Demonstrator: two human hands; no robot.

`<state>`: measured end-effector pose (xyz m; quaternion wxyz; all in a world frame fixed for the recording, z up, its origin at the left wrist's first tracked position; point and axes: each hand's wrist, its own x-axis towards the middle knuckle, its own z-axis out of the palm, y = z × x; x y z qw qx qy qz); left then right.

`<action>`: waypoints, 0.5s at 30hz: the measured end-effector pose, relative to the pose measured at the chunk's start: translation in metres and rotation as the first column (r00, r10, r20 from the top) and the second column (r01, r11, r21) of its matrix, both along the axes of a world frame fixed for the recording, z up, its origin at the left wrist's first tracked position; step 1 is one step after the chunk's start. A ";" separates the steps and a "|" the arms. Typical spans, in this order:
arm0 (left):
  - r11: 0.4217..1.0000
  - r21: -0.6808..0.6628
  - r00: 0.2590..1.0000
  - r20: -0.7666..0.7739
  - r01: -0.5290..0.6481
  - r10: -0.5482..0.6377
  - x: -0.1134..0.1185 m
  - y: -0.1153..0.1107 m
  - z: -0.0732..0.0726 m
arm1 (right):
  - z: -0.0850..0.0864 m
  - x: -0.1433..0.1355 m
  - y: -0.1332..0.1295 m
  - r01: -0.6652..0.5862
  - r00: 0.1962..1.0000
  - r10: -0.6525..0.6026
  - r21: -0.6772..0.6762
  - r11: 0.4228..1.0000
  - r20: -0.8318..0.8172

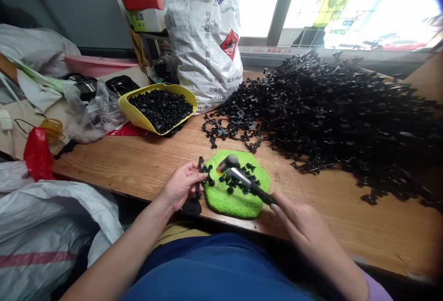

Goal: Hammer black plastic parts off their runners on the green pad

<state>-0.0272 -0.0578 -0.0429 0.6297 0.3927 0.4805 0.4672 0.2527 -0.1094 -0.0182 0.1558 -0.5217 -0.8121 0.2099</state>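
Observation:
My right hand is closed round the black grip of a small hammer with a bright metal shaft; its head is blurred. The hammer is over a green fuzzy mat at the table's front edge. Between the pinched fingers of my left hand is a black plastic sprue with small round-headed pieces along it, at the mat's left side. Several loose black pieces lie on the mat under the hammer, partly hidden by it.
A large heap of black plastic sprues covers the table's right side. A yellow scoop-shaped container holds many small black pieces at back left. Behind it stands a tall white sack. Plastic bags and a red bag lie left.

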 end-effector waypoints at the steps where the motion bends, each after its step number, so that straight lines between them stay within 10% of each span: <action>1: 1.000 -0.002 1.000 0.015 0.020 -0.020 -0.001 -0.003 0.000 | -0.001 0.005 -0.002 0.029 0.996 -0.030 -0.017 0.999 -0.082; 15: 1.000 -0.021 0.999 -0.046 0.002 -0.003 0.023 0.003 0.002 | -0.019 0.029 -0.017 0.140 0.960 -0.160 -0.098 0.985 -0.231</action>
